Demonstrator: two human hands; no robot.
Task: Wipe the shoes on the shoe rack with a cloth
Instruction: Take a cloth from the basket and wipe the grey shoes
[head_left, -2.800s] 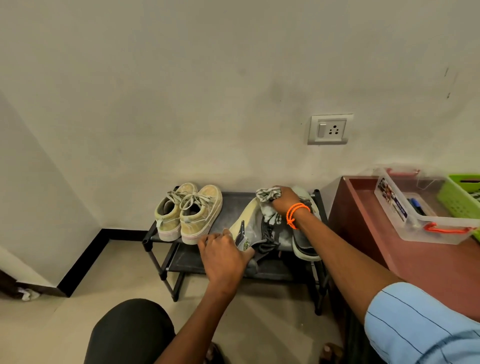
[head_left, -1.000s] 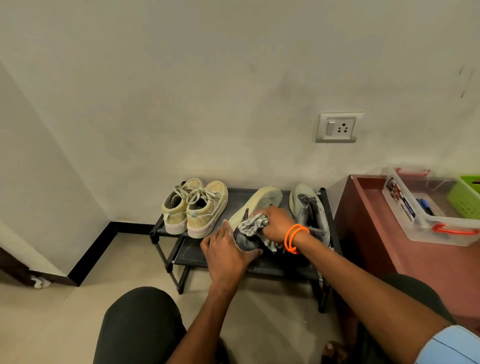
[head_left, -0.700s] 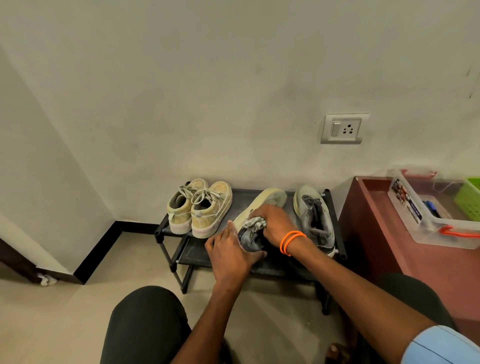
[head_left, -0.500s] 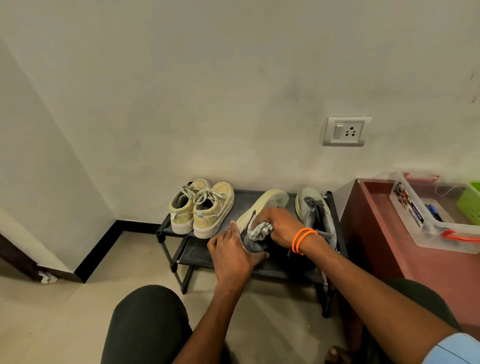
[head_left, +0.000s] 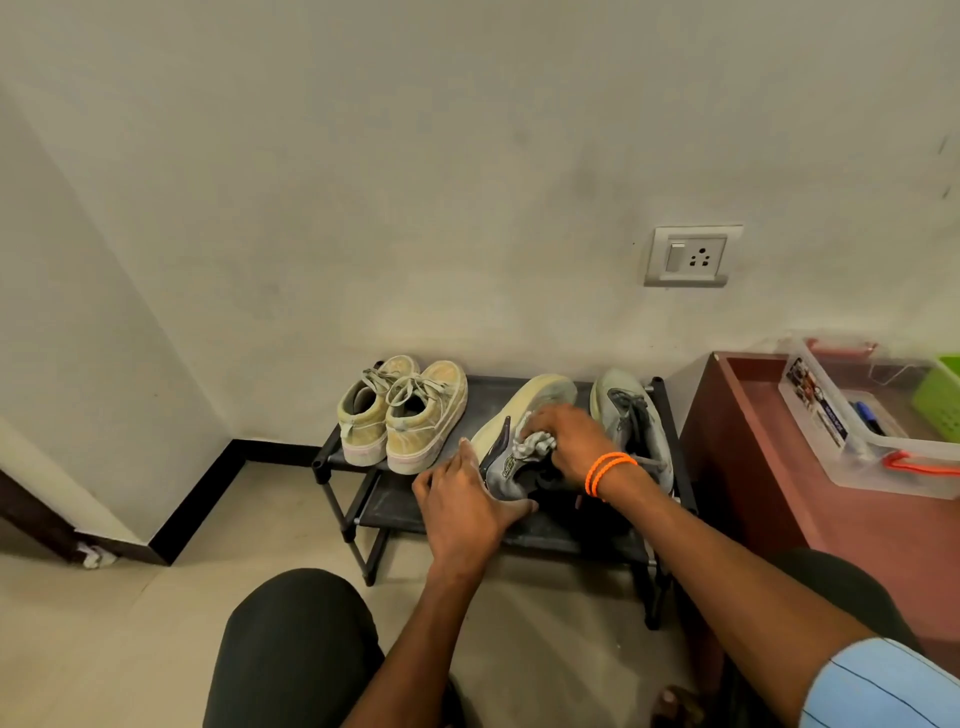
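While the right hand (head_left: 566, 441) pressed a bunched cloth (head_left: 535, 446) against the tilted grey shoe (head_left: 506, 465), the left hand (head_left: 467, 506) steadied that shoe at its heel, fingers mostly straight and the thumb hooked under the edge. The right fingers were curled round the cloth, which touched the side of the shoe near its collar. This shoe lay on its side on the top shelf of the rack (head_left: 550, 538), sole turned toward ten o'clock. I judged that the wiping of this shoe was in progress, somewhere in the middle of the task.

The next move probably called for a stroke of the cloth along the upper toward the toe at twelve o'clock, with the left hand keeping the shoe from sliding.

At three o'clock from it stood the second grey shoe (head_left: 631, 431), upright, just beside the right wrist with its orange band (head_left: 605, 470). At nine o'clock stood the yellow pair (head_left: 402, 413) (whether these were already wiped, I could not tell). A brown table (head_left: 769, 467) with a clear box (head_left: 857, 415) stood further at three o'clock, close to the rack. The second shoe could hinder a wide stroke of the right arm.
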